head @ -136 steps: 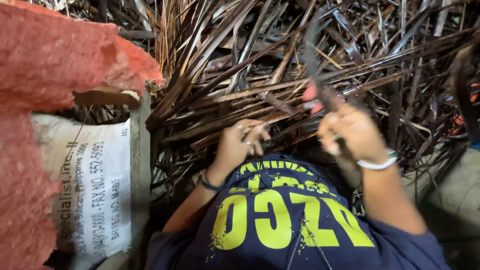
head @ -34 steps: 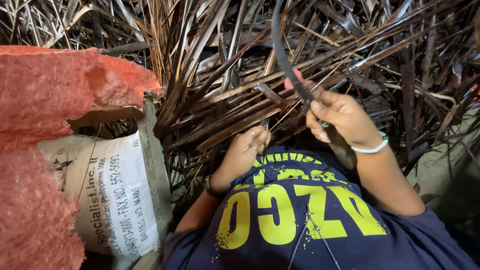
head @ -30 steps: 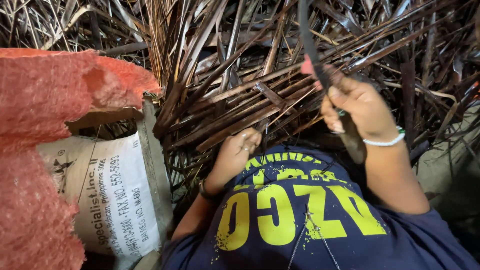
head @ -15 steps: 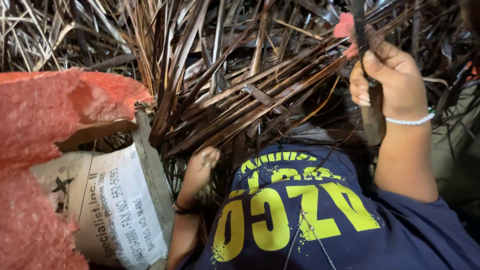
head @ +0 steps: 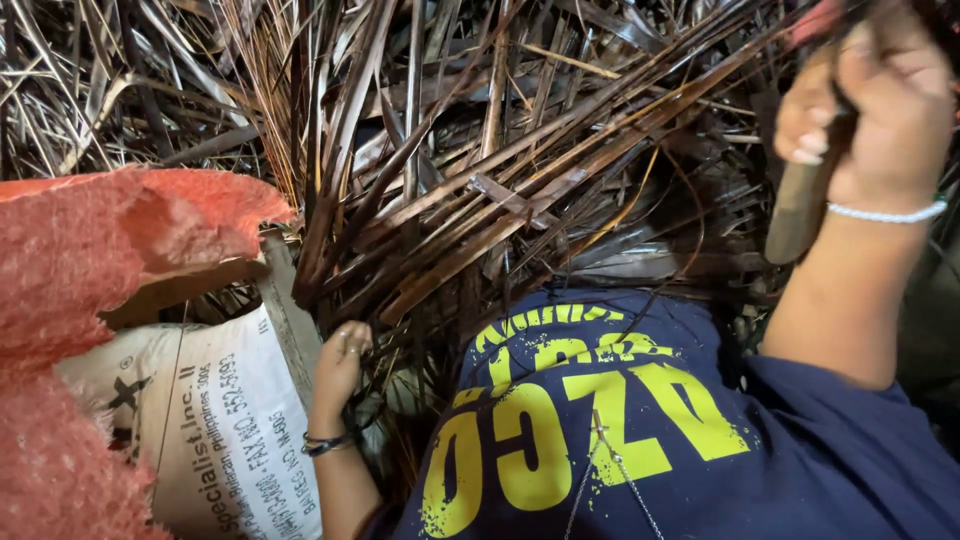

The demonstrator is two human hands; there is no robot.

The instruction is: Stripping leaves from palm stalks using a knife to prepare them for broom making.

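My right hand (head: 880, 110) is raised at the top right, shut around a knife with a brown wooden handle (head: 800, 215) that points down. A bit of pink (head: 815, 20) shows by its thumb, and a white bead bracelet circles the wrist. My left hand (head: 340, 360) is low, beside the white sack, with its fingers pinched together on what looks like a thin dark leaf rib; the rib is hard to make out. Between the hands lies a heap of dry brown palm leaves (head: 500, 190).
A white printed sack (head: 215, 430) stands at the lower left under an orange-red mesh bag (head: 80, 260). A grey board edge (head: 285, 310) runs between the sack and the leaf heap. My dark blue shirt (head: 600, 420) fills the lower middle.
My right hand has swung up and to the right with the knife. My left hand has dropped down and to the left, next to the sack. The view has tilted slightly.
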